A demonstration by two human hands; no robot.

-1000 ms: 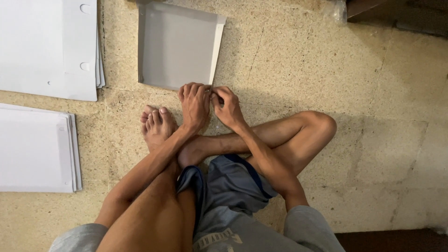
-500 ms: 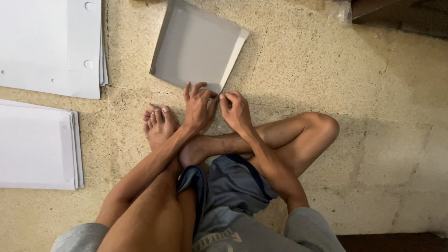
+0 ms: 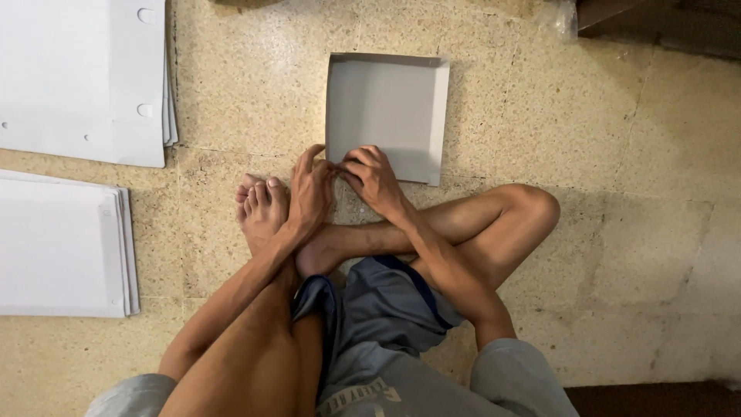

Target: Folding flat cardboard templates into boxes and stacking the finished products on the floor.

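left hand [image 3: 311,191] and right hand [image 3: 373,176] pinching the near edge of grey cardboard tray [image 3: 386,116], fingers curled tight | tray lying on floor [image 3: 602,193], three walls standing, near wall seemingly unfinished | flat sheet stacks [image 3: 65,247] waiting far left

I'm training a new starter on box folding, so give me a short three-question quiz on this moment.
1. True or false: both hands touch the near edge of the grey cardboard tray.
2. Where do the stacks of flat white sheets lie? A) on the person's left B) on the person's right C) inside the tray
3. Fill in: the person sits cross-legged on the ___.

Key:
1. True: the left hand and right hand meet at its near left corner.
2. A
3. Floor.
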